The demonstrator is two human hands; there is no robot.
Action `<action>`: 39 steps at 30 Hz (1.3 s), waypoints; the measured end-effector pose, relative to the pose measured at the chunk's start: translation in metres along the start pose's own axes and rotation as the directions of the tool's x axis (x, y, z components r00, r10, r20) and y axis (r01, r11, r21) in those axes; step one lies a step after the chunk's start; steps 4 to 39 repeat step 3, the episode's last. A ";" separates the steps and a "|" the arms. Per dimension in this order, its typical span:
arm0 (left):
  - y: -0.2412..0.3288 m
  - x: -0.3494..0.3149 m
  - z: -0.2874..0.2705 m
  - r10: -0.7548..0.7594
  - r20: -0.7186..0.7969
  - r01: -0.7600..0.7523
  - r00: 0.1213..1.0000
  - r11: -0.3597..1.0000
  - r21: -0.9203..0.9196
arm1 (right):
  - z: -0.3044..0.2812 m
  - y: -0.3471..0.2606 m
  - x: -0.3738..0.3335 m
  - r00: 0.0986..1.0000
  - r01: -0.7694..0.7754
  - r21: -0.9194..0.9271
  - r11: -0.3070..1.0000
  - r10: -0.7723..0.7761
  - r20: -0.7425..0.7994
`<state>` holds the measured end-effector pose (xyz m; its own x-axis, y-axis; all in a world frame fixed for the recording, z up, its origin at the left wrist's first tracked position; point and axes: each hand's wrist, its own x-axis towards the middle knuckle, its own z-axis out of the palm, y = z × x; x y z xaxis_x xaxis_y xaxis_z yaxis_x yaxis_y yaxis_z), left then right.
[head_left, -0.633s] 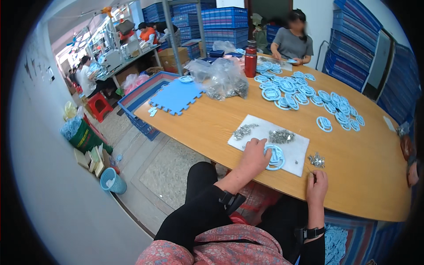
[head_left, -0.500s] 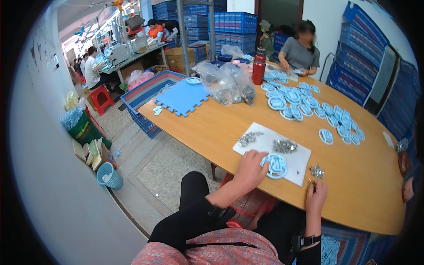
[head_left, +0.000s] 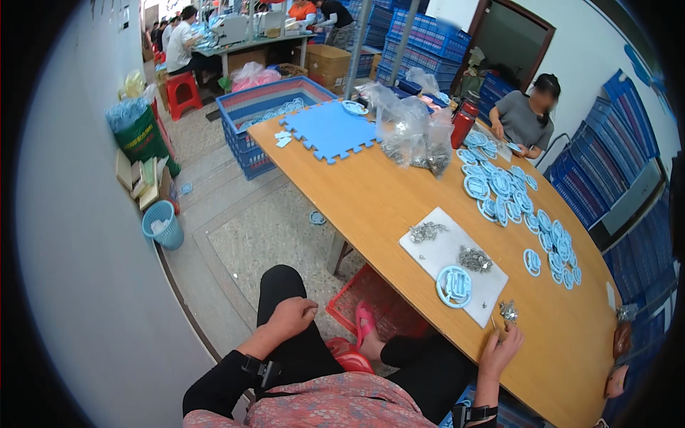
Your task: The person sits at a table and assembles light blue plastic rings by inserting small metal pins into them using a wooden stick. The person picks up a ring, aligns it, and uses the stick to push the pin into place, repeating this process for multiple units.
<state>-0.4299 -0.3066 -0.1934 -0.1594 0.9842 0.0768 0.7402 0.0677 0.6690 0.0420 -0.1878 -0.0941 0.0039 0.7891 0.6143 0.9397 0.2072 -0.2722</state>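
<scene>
On the bench [head_left: 399, 207], at the near corner of the white mat [head_left: 435, 246], I see my right hand [head_left: 499, 349] pinching a thin metal pin [head_left: 493, 323] beside a small screw pile [head_left: 508, 310]. Left hand [head_left: 289, 317] rests loosely curled on my thigh, holding nothing. Blue ring [head_left: 454, 285] sits on the mat's near edge: light, stiff plastic; I'd grip its rim.

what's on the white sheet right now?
On the white sheet: a round light-blue plastic part near its front edge and two piles of small metal pieces. Anything under the blue part or the piles is covered.
</scene>
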 end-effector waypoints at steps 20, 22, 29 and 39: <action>0.010 -0.007 -0.019 -0.261 0.075 0.267 0.962 0.959 -0.092 | -0.006 -0.006 0.002 0.997 0.071 -0.034 0.997 -0.072 -0.021; 0.010 -0.007 -0.019 -0.261 0.075 0.267 0.962 0.959 -0.092 | -0.006 -0.006 0.002 0.997 0.071 -0.034 0.997 -0.072 -0.021; 0.010 -0.007 -0.019 -0.261 0.075 0.267 0.962 0.959 -0.092 | -0.006 -0.006 0.002 0.997 0.071 -0.034 0.997 -0.072 -0.021; 0.010 -0.007 -0.019 -0.261 0.075 0.267 0.962 0.959 -0.092 | -0.006 -0.006 0.002 0.997 0.071 -0.034 0.997 -0.072 -0.021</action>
